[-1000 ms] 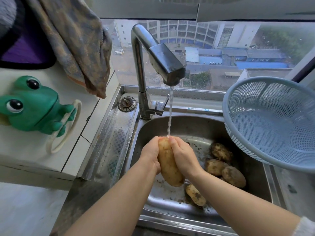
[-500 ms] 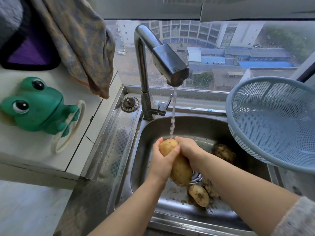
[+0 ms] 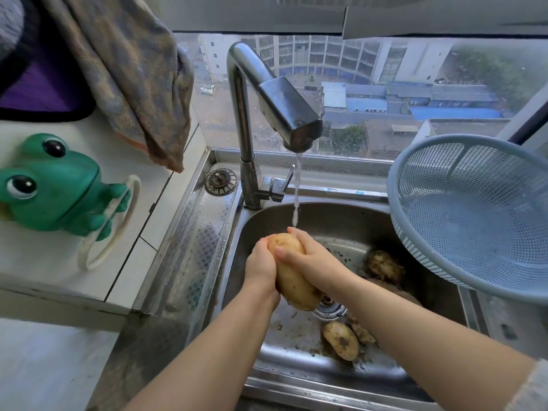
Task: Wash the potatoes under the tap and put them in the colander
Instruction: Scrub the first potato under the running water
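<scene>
Step in hand: rinsing one potato [image 3: 292, 274] under the tap [image 3: 284, 114]. The left hand [image 3: 261, 266] and right hand [image 3: 312, 262] both wrap it, fingers curled round its upper half, and hold it upright above the drain [image 3: 329, 308], in the middle of the sink [image 3: 296, 384]. The stream [image 3: 296, 197] appears to land on the right hand's fingers [image 3: 293, 232] at the potato's top end rather than on bare skin of the potato. For a thorough wash, move the fingers clear of the stream, turn the potato about its long axis, and rub each face in turn. The lower end looks out of the flow, so invert it as well. Wet peel is likely slippery: grip with one hand while the other rubs. On the sink floor, soiled potatoes [image 3: 341, 339] lie near and right of the drain, partly hidden by the right forearm. The colander [image 3: 474, 221] sits tilted at the right, overhanging the sink edge, with no potato visible in it; the task is judged to be at an early stage. The sink is steel, flecked with soil. At left, a tiled ledge [image 3: 44, 262] carries a green frog [image 3: 56, 188], and a towel [image 3: 130, 78] hangs above. A window [image 3: 385, 84] lies beyond the tap.
</scene>
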{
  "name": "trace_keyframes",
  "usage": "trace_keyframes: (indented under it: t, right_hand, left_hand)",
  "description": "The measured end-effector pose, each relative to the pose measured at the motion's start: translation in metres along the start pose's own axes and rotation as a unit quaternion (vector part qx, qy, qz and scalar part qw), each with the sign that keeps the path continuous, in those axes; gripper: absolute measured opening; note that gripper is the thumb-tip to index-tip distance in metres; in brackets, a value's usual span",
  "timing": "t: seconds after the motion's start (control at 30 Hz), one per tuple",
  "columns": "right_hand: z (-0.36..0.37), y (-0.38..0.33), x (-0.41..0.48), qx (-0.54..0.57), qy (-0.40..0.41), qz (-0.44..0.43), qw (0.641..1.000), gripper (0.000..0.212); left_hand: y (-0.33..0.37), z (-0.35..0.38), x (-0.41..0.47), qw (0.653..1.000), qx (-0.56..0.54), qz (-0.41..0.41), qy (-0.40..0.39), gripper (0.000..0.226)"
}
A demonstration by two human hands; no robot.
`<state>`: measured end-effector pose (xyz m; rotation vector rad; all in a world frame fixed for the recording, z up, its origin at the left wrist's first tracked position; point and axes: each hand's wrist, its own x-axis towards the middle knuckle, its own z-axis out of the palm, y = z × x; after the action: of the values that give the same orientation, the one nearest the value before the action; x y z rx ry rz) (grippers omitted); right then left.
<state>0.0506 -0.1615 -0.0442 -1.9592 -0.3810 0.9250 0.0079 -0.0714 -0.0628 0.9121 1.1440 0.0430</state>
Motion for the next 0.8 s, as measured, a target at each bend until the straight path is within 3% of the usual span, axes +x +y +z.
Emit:
trace_keyframes:
  t: [0.1, 0.2, 0.33, 0.5, 0.63, 0.7, 0.8]
  right_hand:
    - [-0.004, -0.003, 0.003, 0.013, 0.016, 0.026, 0.999, 0.043]
    - [-0.007, -0.007, 0.003, 0.071, 0.013, 0.078, 0.994, 0.037]
    - [-0.01, -0.008, -0.003, 0.13, 0.022, 0.089, 0.987, 0.027]
    - [-0.001, -0.001, -0.008, 0.107, -0.012, -0.01, 0.994, 0.036]
    - [-0.002, 0.002, -0.01, 0.055, -0.063, 0.017, 0.996, 0.072]
    - [-0.003, 0.0, -0.009, 0.036, -0.027, 0.017, 0.999, 0.067]
    - [-0.005, -0.003, -0.004, 0.038, 0.033, 0.022, 0.999, 0.043]
  left_hand:
    - [-0.006, 0.003, -0.007, 0.999, -0.025, 0.036, -0.006, 0.032]
    - [-0.015, 0.0, -0.011, 0.996, -0.032, 0.077, -0.036, 0.034]
    - [-0.02, -0.007, -0.01, 0.983, 0.058, 0.145, -0.093, 0.04]
    - [-0.006, -0.004, -0.003, 0.994, 0.029, 0.098, -0.038, 0.031]
    - [0.001, -0.006, 0.003, 0.998, 0.036, 0.029, -0.03, 0.041]
    - [-0.002, -0.003, 0.002, 0.998, 0.051, 0.043, -0.02, 0.039]
    - [-0.008, 0.001, -0.004, 0.995, 0.05, 0.079, -0.029, 0.036]
